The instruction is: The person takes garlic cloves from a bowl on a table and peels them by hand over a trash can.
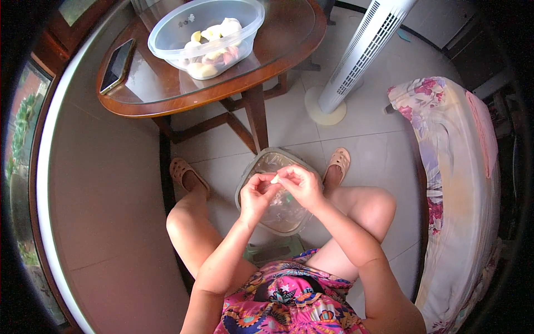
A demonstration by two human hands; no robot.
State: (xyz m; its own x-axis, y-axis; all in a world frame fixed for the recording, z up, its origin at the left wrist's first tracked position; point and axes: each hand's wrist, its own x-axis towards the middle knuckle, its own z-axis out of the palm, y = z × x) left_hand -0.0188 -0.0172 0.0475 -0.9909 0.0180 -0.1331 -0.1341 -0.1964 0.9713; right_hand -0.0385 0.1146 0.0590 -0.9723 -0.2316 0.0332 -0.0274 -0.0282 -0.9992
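Note:
My left hand (259,192) and my right hand (300,183) meet over a waste bin, fingertips pinched together. Between them is a small white piece (275,180) that looks like a garlic clove, held by both hands. Below, the grey square bin (245,167) is lined with clear plastic, and some pale scraps (278,197) lie inside, partly hidden by my hands. On the table ahead, a clear plastic tub (161,53) holds several white, yellowish and pinkish pieces (214,50), perhaps garlic bulbs; their exact kind is hard to make out.
The glass-topped wooden table (167,100) stands far left, with a phone (118,65) near its left edge. A white tower fan (361,50) rises beyond the bin. A flower-patterned cloth (456,145) covers something on the right. Behind the bin's near edge sits a green stool (275,249).

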